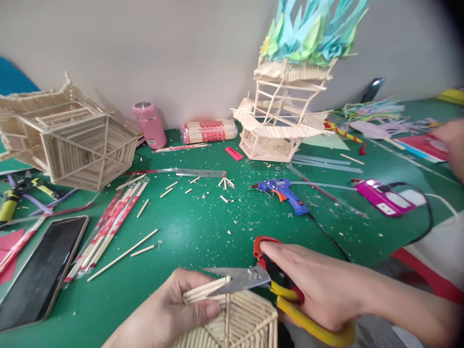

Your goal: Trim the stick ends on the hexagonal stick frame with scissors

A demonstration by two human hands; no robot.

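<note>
Wooden stick panel [250, 321] in front of the glue gun [286, 193].
I see the left hand [177, 304] pinching sticks [206, 288] against it, the right hand [319, 282] gripping open scissors [253, 277]. Wrapped chopsticks [114, 224] left of the glue gun bear unreadable red print.

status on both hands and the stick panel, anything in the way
Left hand gripping stick panel. Right hand working scissors, blades open around a stick end. Glue gun just beyond, offcuts scattered across table.
</note>
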